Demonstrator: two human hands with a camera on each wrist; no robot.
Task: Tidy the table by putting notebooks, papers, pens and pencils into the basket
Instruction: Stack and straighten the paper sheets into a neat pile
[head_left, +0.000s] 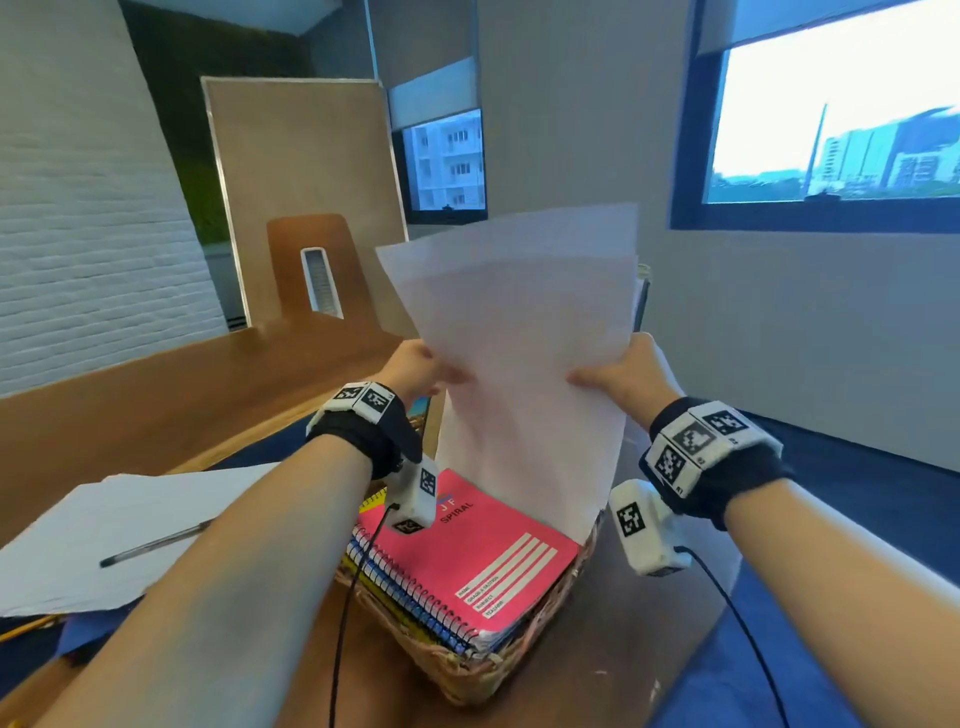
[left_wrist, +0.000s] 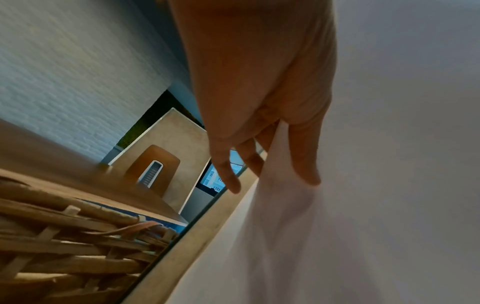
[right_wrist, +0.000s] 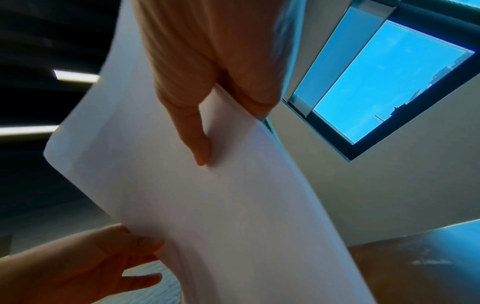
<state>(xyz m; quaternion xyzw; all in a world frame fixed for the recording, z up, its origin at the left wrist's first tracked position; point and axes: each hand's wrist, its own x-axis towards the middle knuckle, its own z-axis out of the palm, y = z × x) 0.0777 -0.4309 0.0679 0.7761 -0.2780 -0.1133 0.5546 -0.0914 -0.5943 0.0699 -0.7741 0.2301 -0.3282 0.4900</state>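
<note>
Two hands on one sheaf of white papers (head_left: 524, 364), upright, lower edge inside wicker basket (head_left: 467, 670) | left hand (head_left: 415, 369) pinches left edge, right hand (head_left: 628, 374) pinches right edge, thumbs in front | pink notebook (head_left: 467, 561) tops stacked notebooks in basket, cover reads "JF SPIRAL" | one pen (head_left: 156, 543) on loose sheets (head_left: 78, 545), left

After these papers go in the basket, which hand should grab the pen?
Probably the left hand. The pen lies on loose white sheets at the person's left, beside the basket. The right hand would have to cross over the basket.
</note>
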